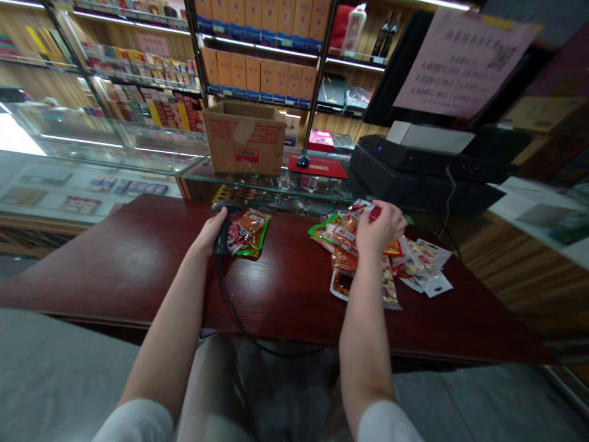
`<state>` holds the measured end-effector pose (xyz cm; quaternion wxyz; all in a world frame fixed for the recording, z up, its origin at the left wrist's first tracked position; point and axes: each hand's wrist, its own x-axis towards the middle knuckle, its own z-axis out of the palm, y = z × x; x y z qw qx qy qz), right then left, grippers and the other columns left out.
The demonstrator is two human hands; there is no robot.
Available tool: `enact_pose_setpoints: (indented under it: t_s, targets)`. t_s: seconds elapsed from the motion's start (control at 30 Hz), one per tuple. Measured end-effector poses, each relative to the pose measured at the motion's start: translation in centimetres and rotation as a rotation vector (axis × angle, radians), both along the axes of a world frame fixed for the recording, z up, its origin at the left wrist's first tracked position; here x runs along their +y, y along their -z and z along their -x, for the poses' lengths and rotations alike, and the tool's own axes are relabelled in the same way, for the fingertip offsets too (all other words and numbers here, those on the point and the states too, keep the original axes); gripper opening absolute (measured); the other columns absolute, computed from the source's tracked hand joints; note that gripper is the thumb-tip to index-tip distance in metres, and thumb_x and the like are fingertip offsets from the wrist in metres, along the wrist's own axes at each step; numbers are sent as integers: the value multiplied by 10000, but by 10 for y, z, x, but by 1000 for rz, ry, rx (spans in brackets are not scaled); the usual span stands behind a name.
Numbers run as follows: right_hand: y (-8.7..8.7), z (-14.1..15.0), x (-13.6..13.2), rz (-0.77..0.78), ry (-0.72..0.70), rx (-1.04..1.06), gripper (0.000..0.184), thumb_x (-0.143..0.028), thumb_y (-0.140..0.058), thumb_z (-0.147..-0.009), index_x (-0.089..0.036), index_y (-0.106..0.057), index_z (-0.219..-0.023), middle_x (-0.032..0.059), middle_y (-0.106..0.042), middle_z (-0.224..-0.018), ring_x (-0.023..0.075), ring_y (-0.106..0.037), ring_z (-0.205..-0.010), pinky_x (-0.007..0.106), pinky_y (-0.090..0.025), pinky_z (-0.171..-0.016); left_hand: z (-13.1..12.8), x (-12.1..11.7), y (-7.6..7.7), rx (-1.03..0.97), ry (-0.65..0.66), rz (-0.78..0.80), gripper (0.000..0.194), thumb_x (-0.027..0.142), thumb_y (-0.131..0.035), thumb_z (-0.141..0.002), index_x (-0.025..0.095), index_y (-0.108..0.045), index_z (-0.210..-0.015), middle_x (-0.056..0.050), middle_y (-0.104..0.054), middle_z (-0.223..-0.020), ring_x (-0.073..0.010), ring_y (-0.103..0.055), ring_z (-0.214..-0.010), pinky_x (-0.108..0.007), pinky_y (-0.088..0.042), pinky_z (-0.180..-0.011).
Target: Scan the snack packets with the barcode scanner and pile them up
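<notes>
My left hand (210, 234) is closed around a black handheld barcode scanner (223, 238), whose cord runs down over the table's front edge. Just right of the scanner lies a small stack of snack packets (252, 228) with green edges, on the dark red wooden table (285, 288). Over on the right, my right hand (381, 226) has its fingers closed on the upper part of a snack packet (345, 232). That packet is over a larger loose pile of bagged snacks (421, 261), some with white tops. My hand and forearm cover part of the pile.
Behind the table is a glass counter with an open cardboard box (246, 144) and a red mat (317, 166) on it. A black printer-like machine (414, 166) and a monitor with a pink paper sign (464, 61) stand at the right. Stocked shelves line the back wall.
</notes>
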<state>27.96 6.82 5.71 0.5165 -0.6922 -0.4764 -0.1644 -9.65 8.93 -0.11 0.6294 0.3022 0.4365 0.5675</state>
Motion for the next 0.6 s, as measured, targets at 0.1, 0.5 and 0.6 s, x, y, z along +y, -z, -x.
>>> enact_pose_setpoints:
  t_s: [0.1, 0.5, 0.6]
  targets:
    - [-3, 24, 2, -47, -230, -55, 229, -241, -445, -851, -198, -615, -998, 103, -619, -1054, 270, -523, -1038, 451, -360, -973, -5, 5, 2, 84, -102, 78, 363, 465, -609, -875, 103, -614, -865, -39, -596, -526, -102, -498, -349, -195, -384, -333]
    - [70, 125, 26, 451, -848, 171, 299, -193, -545, -840, -194, -564, -1138, 101, -664, -1068, 187, -643, -824, 354, -507, -841, -50, 10, 3, -109, 264, 147, 380, 476, -543, -912, 101, -598, -878, -71, -635, -683, -81, -497, -403, -184, -389, -339]
    - [84, 134, 30, 557, -826, 167, 457, -292, -654, -812, -197, -512, -1236, 125, -655, -1138, 225, -654, -942, 388, -493, -894, -42, 4, -8, -182, 247, 77, 412, 500, -531, -912, 96, -611, -884, -60, -621, -676, -67, -473, -404, -174, -376, -344]
